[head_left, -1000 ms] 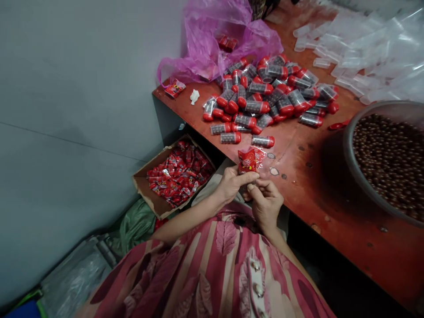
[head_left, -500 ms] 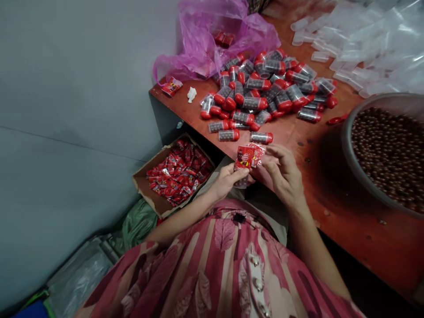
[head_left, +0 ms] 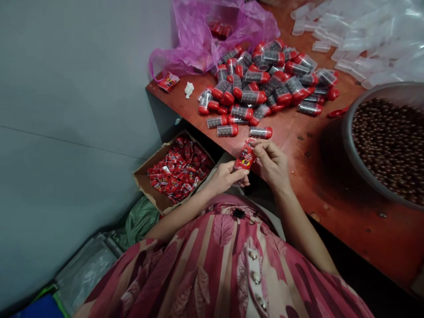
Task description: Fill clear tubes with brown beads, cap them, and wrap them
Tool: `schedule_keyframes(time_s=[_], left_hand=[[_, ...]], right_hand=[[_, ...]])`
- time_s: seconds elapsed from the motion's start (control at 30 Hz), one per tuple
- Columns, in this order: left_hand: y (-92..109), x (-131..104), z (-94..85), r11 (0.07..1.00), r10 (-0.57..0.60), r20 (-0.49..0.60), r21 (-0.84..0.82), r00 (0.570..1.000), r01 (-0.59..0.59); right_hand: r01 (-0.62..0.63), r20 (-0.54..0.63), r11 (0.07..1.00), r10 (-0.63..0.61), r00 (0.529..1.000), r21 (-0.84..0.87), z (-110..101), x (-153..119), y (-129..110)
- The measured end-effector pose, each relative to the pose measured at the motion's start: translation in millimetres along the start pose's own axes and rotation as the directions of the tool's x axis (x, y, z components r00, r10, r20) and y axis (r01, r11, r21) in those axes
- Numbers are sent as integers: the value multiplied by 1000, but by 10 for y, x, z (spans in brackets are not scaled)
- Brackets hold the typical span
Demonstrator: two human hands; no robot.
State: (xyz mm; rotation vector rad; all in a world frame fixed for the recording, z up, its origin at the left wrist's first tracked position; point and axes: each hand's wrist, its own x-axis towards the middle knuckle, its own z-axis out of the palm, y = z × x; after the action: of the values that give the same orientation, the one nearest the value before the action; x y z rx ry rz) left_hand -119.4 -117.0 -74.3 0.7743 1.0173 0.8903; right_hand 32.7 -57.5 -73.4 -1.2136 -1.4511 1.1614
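My left hand (head_left: 225, 177) is closed around a small clear tube, mostly hidden by the fingers. Over the tube's upper part sits a red printed plastic wrapper (head_left: 245, 157) with yellow and black marks. My right hand (head_left: 274, 164) pinches the wrapper's upper right edge between thumb and fingers. Just beyond the hands, a capped tube (head_left: 260, 132) of dark balls lies at the table edge. Behind it is a heap of similar red-capped tubes (head_left: 254, 96).
A cardboard box (head_left: 145, 185) of red wrapped packets stands below the table (head_left: 294, 145) on the left. A tub (head_left: 347, 145) of brown balls is at right. Clear empty tubes (head_left: 361, 39) lie at the back right, a pink plastic bag (head_left: 192, 35) at the back left.
My right hand, earlier apart from the wrapper with fingers spread, has moved left and now pinches it. The wrapper looks narrower and more upright. The view has shifted slightly.
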Motion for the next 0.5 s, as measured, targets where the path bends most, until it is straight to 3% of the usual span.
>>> schedule_keyframes(time_s=[0.13, 0.2, 0.3, 0.4, 0.43, 0.5], left_hand=[[1, 12, 40, 999, -2, -33, 34, 999, 3], [-19, 11, 74, 1000, -27, -35, 11, 999, 27], [-87, 19, 95, 995, -77, -10, -66, 997, 76], [-141, 54, 81, 964, -75, -52, -259, 996, 59], [-143, 72, 77, 946, -54, -84, -323, 995, 24], [-119, 116, 82, 906, -4, -144, -418, 990, -57]], right_hand=[[44, 238, 997, -27, 971, -69, -115, 46, -160], [9, 262, 999, 0, 965, -31, -137, 87, -186], [45, 48, 998, -47, 998, 39, -125, 104, -176], [74, -240, 997, -71, 968, 4, -125, -13, -160], [52, -263, 999, -54, 963, -15, -128, -88, -153], [-26, -195, 1000, 24, 981, -11, -117, -270, -129]])
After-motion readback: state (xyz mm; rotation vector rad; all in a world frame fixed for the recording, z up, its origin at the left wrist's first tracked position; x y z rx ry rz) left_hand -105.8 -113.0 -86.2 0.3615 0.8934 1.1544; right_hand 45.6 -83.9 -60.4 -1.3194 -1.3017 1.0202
